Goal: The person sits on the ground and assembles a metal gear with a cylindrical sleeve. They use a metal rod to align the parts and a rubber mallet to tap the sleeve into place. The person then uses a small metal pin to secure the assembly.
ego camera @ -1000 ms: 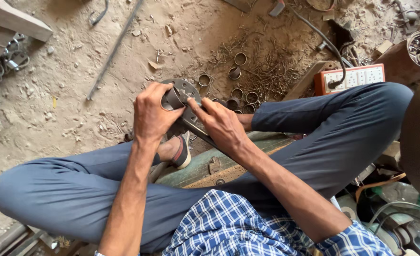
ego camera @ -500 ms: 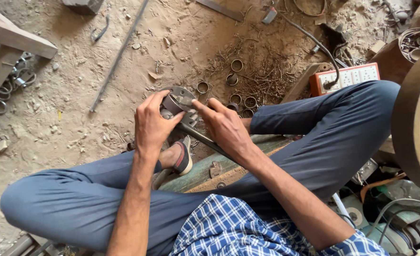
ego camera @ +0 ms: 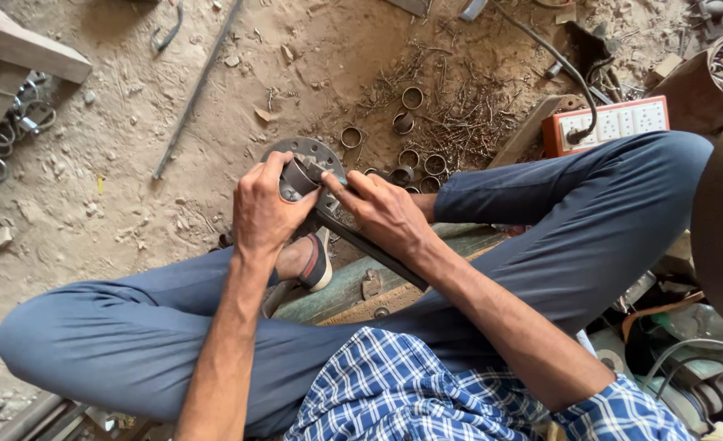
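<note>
Standing right by this person sitting cross-legged on the dirt floor, blue trousers, checked blue shirt. The left hand [ego camera: 265, 214] is curled around a short metal ring [ego camera: 299, 175], thumb and fingers closed on it, holding it against a round metal flange plate [ego camera: 312, 155] with bolt holes around its edge. The right hand [ego camera: 384, 214] is half closed, index finger stretched out and its tip touching the ring from the other side, the rest of the hand lying along a dark metal bar [ego camera: 370, 249] that runs under the plate and back toward the lap. So the ring sits on the plate, pinched between both hands, just past the sandalled foot [ego camera: 316, 263].

Container-wise: top right there's a round rusty tub [ego camera: 717, 77] with what looks like a few more rings and scraps inside, can't count them properly.

On the ground past the plate I count about seven loose rings [ego camera: 412, 98], scattered among a pile of metal shavings [ego camera: 459, 114]. One orange-and-white socket board [ego camera: 606, 124] with a black cable plugged in. One long thin rod [ego camera: 196, 88] lying on the dirt to the left.
</note>
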